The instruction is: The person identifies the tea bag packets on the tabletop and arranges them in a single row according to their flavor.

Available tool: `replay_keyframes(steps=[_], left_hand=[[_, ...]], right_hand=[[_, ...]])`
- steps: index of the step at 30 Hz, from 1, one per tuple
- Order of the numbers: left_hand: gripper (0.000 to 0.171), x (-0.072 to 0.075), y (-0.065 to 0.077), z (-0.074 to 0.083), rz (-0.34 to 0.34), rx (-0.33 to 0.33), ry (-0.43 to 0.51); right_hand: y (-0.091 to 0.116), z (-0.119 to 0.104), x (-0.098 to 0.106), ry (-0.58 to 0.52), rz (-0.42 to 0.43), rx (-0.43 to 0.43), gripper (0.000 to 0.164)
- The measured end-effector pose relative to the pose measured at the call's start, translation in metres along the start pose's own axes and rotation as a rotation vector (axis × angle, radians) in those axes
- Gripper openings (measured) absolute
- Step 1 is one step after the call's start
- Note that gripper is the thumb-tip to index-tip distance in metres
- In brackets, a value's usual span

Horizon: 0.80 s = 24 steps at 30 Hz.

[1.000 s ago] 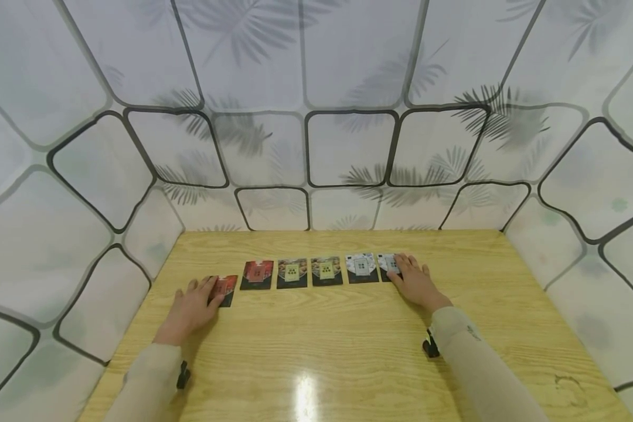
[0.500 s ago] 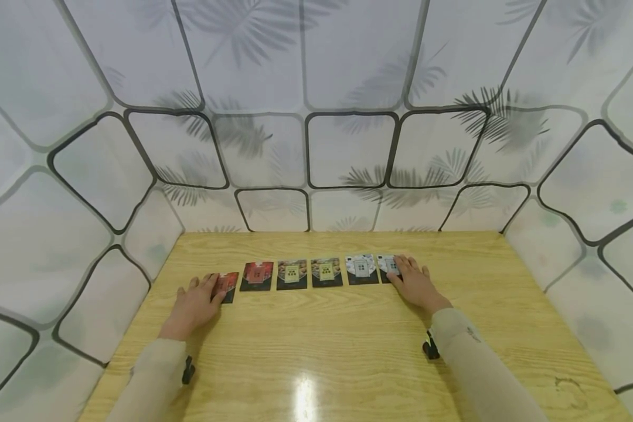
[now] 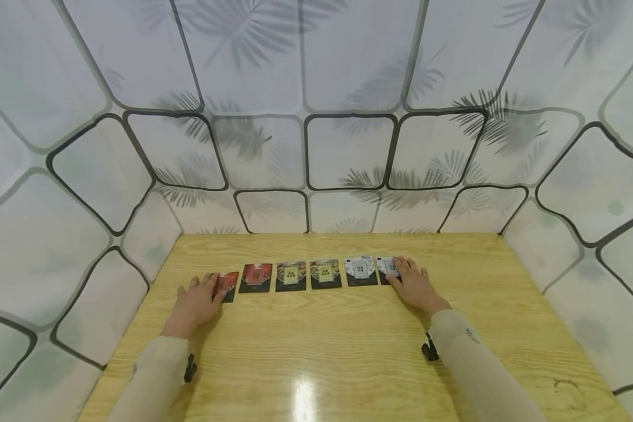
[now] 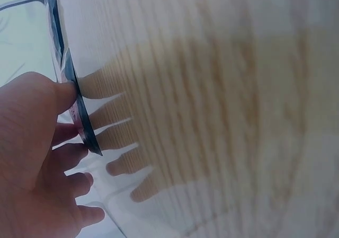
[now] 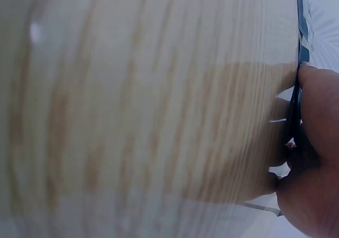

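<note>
Red, flat printed packet [image 3: 228, 286] lies at the left end of a row. My left hand [image 3: 190, 308] rests over its left side, fingers extended; in the left wrist view the thumb [image 4: 64, 96] meets the packet's dark edge [image 4: 87, 124]. My right hand [image 3: 415, 288] lies with straight fingers over the right part of a white-and-dark packet [image 3: 385, 268] at the row's other end. Between them lie another red packet [image 3: 255, 278], two yellow-labelled packets [image 3: 291, 276] and another white packet [image 3: 361, 271]. The right wrist view shows the fingers [image 5: 312, 81] low beside a packet edge.
The wooden table [image 3: 306, 334] runs back to a fabric wall [image 3: 343, 152] printed with dark outlines and leaves. Side walls [image 3: 84, 281] of the same fabric flank it. Black clips [image 3: 190, 368] sit at both sleeve cuffs.
My left hand and the left red packet have shifted slightly up and right, closer in line with the row. The right hand stays on the right-end white packet.
</note>
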<state>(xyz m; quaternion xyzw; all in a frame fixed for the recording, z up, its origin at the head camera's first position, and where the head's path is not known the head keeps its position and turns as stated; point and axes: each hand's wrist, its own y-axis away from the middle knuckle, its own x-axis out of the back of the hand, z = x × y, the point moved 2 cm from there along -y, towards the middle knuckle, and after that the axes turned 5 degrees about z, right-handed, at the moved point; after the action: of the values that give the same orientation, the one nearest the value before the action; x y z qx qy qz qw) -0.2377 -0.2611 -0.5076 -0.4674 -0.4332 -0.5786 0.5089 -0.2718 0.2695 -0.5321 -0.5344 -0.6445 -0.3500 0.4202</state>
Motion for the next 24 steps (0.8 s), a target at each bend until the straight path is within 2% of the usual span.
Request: replay_keyframes(steps=[24], left_hand=[[0.065,0.006,-0.011,0.008,-0.044,0.036,0.005]], right_hand=[[-0.002,0.0,0.001,0.008,0.005,0.007,0.069]])
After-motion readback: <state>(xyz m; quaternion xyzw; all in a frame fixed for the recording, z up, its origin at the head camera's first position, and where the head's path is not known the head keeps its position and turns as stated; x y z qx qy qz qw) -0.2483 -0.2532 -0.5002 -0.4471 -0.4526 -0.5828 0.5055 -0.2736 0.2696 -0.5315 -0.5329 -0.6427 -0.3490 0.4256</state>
